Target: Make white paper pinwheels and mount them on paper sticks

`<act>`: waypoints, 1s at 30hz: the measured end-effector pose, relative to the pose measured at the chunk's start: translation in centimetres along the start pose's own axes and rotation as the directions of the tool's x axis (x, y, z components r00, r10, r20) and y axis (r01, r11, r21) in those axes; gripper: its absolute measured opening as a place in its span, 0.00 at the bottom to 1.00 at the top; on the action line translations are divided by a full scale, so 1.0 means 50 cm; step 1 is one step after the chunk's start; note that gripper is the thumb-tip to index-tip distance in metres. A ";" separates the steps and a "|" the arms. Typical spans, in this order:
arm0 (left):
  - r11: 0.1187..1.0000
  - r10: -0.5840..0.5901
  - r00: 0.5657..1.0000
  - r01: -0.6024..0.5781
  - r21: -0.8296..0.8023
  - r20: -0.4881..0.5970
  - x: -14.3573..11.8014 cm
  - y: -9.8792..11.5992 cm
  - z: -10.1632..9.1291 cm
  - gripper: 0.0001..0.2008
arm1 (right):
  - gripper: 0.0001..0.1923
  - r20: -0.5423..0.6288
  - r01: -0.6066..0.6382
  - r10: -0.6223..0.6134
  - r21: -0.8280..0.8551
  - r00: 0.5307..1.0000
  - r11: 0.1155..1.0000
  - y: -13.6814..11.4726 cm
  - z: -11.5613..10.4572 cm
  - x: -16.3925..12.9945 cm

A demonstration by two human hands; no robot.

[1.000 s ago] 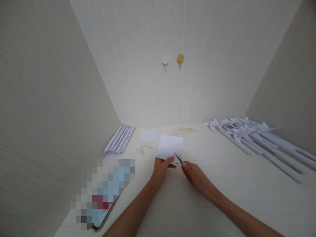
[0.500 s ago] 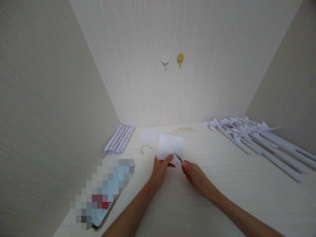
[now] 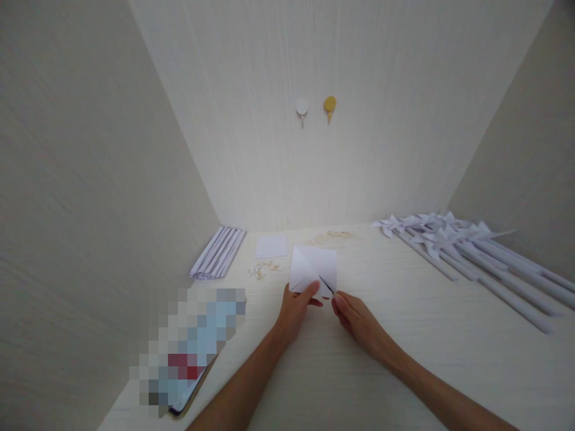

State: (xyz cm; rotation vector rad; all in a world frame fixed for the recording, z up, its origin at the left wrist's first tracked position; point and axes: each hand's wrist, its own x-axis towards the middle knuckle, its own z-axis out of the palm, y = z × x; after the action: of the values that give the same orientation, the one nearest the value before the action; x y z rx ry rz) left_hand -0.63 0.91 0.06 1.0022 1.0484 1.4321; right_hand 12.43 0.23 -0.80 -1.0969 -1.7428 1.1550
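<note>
The left hand [image 3: 296, 308] pinches the near edge of a creased white paper square [image 3: 313, 269], thumb on top, holding it raised off the table [image 3: 404, 335] so that the blade has room beneath. The right hand [image 3: 357, 317] is closed around a small dark-bladed cutter, probably scissors [image 3: 326, 285], whose tip lies on the sheet along a diagonal crease; the handles are hidden in the fist, so I cannot tell the tool's exact kind. Behind the sheet lies a second paper square [image 3: 271, 245], flat, with a scatter of small pale pins or scraps [image 3: 263, 270] just beside it. A bundle of rolled paper sticks [image 3: 218, 252] rests at the left wall, finished paper pinwheels [image 3: 449, 236] lie well apart at the right, and 2 hooks [image 3: 315, 108] sit on the back wall.
</note>
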 end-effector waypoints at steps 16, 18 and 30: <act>0.999 -0.031 0.999 0.031 -0.017 -0.020 0.000 0.002 0.000 0.09 | 0.19 -0.005 0.013 -0.013 0.013 1.000 1.000 0.011 0.002 0.004; 0.999 -0.033 0.999 0.033 -0.018 -0.024 0.001 0.001 0.000 0.09 | 0.19 -0.001 0.016 -0.016 -0.005 1.000 1.000 0.009 0.002 0.004; 0.999 -0.042 0.999 0.042 -0.006 -0.011 -0.001 0.001 0.004 0.08 | 0.18 0.006 0.017 -0.017 -0.075 1.000 0.997 0.000 0.001 0.004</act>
State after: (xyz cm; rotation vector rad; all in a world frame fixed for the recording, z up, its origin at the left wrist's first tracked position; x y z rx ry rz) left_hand -0.43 0.87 0.15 0.9635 1.0667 1.4067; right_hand 12.33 0.39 -0.80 -1.1224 -1.8090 1.0903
